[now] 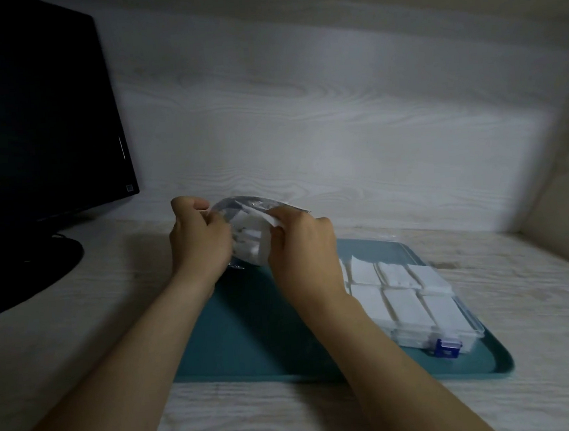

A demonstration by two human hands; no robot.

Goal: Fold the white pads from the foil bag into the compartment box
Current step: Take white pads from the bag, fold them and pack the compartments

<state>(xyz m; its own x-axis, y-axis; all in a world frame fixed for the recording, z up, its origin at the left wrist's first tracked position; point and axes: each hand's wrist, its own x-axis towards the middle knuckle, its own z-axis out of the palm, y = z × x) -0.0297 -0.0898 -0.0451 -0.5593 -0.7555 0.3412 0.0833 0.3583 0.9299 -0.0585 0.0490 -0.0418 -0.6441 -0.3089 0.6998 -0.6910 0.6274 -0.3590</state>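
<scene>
Foil bag [254, 202] gripped by left hand [199, 243], tray's [252, 338] far edge | right hand [299, 248] pinches white pad [271, 218] at mouth | compartment box [422, 306] lies rightward, nearer right hand

Head camera, looking down, close

the foil bag [241, 206] shows only between the left hand [199, 243] and the right hand [299, 248]; its sides and bottom are hidden behind them. the white pads [252, 244] inside it are a blurred mass, too unclear to count. just right of the right hand, the compartment box [421, 303] has its left part hidden behind that hand's wrist. far left of the left hand, a monitor [33, 117] is cut off by the picture's top and left edges.
</scene>
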